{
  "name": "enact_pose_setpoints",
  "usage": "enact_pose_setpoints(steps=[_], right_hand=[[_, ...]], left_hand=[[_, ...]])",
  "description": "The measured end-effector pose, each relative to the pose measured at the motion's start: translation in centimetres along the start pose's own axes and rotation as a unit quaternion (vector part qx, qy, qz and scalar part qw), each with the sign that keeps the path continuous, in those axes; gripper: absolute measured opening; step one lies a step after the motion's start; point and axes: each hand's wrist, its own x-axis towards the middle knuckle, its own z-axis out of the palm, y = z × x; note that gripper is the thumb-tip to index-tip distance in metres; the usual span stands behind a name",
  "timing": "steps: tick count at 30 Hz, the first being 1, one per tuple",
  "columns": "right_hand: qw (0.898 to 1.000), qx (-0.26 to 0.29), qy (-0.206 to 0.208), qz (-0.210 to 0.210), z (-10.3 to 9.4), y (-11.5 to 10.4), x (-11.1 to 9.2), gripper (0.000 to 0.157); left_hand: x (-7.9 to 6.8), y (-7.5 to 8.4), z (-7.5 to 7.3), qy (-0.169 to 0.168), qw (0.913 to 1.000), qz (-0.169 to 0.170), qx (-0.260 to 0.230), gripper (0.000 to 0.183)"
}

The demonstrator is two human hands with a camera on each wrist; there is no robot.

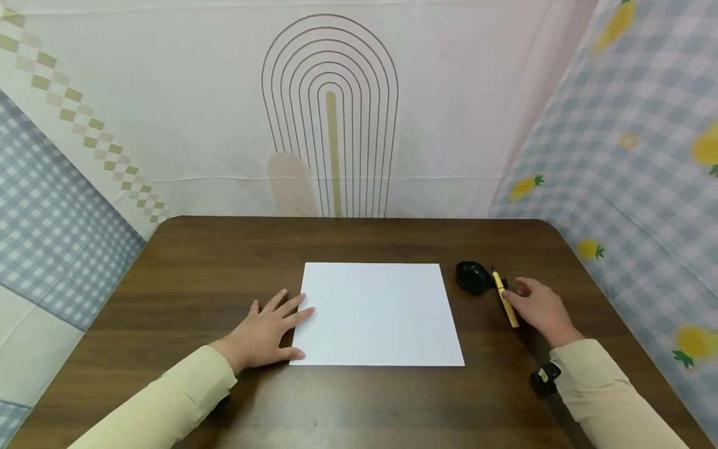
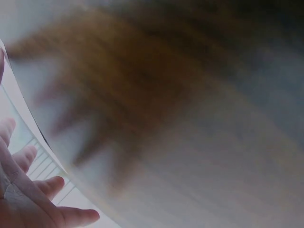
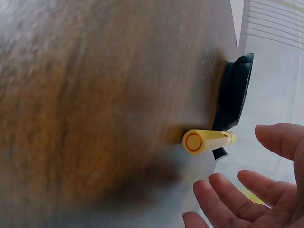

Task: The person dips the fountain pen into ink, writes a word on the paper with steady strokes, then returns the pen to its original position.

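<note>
A blank white sheet of paper (image 1: 379, 314) lies in the middle of the dark wooden table (image 1: 224, 262). My left hand (image 1: 268, 333) rests flat at the sheet's left edge, fingers spread and straight, fingertips on the paper; the left wrist view shows those fingers (image 2: 33, 190) stretched out. To the right of the sheet a yellow pen (image 1: 505, 299) leans with its black tip on a small black round dish (image 1: 473, 277). My right hand (image 1: 537, 308) hovers just right of the pen with relaxed fingers, holding nothing. The right wrist view shows the pen's end (image 3: 195, 141), the dish (image 3: 233, 92) and open fingers (image 3: 228, 190).
Patterned cloth walls close in the table at the back (image 1: 331, 125), left (image 1: 50, 224) and right (image 1: 645, 162). A small black device (image 1: 545, 376) is strapped at my right wrist. The table's far corners are rounded.
</note>
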Motion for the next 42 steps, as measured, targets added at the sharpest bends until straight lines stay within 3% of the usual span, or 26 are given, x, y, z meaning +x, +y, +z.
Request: enact_pose_setpoints(steps=[19, 32, 42], right_hand=[[0.998, 0.035, -0.033, 0.035, -0.48, -0.03, 0.02, 0.055], [0.994, 0.060, -0.063, 0.066, -0.41, 0.15, 0.37, 0.052], [0.994, 0.060, -0.065, 0.063, -0.22, 0.26, 0.22, 0.048]], left_hand=[[0.09, 0.27, -0.08, -0.009, 0.9998, 0.015, 0.001, 0.071], [-0.08, 0.06, 0.06, -0.019, 0.9997, 0.014, -0.011, 0.068], [-0.12, -0.02, 0.15, -0.019, 0.9996, 0.018, -0.010, 0.067]])
